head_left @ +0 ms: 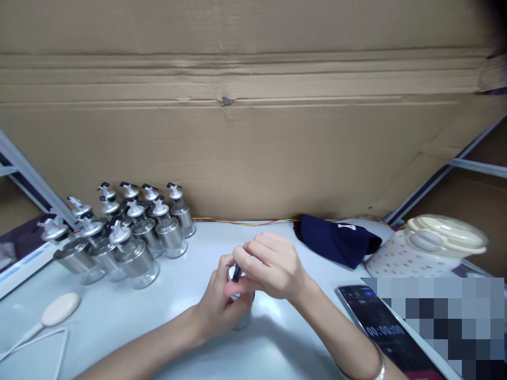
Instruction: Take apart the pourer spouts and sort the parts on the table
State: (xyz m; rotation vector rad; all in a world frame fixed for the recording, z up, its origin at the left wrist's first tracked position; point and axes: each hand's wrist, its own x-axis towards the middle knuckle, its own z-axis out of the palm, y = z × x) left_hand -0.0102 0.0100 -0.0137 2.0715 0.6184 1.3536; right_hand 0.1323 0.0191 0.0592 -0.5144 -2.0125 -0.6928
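In the middle of the head view, my left hand [217, 298] is wrapped round a glass bottle [242, 321] standing on the table. Much of the bottle is hidden by my hands; only its clear lower part shows well. My right hand [273, 264] is closed over the bottle's top, its fingers and thumb about a small black part [236, 273] that looks like the lever of a pourer top. To the left stand several glass oil bottles [137, 258] with steel sleeves and silver pourer tops with dark levers.
A cream-coloured round-headed object [61, 309] with a cable lies at the left front. At the right are a navy cap [336, 240], a spotted lidded container [412, 250] and a phone [380, 322] showing a timer. Cardboard [253, 153] closes off the back.
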